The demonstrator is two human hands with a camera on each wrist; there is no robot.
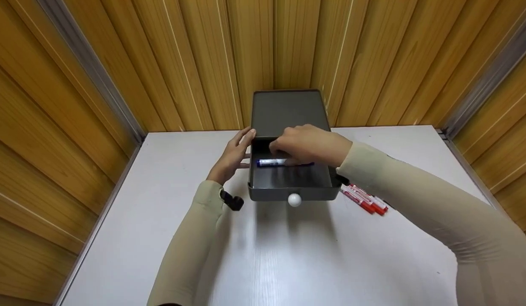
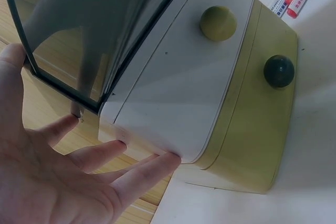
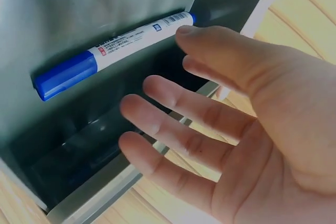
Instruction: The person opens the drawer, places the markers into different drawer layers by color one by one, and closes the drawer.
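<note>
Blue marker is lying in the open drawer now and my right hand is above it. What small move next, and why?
Probably lift the right hand clear of the drawer. Its fingers are spread with no grip on the blue marker, which lies flat on the drawer floor. The left hand steadies the cabinet's side, and red markers wait on the table.

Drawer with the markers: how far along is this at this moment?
Done: the top drawer is pulled open and a blue marker lies inside. In hand: the right hand hovers open above that marker, fingers spread, while the left hand rests against the cabinet side. Left: the red markers lie on the table, and the drawer stands open.
</note>
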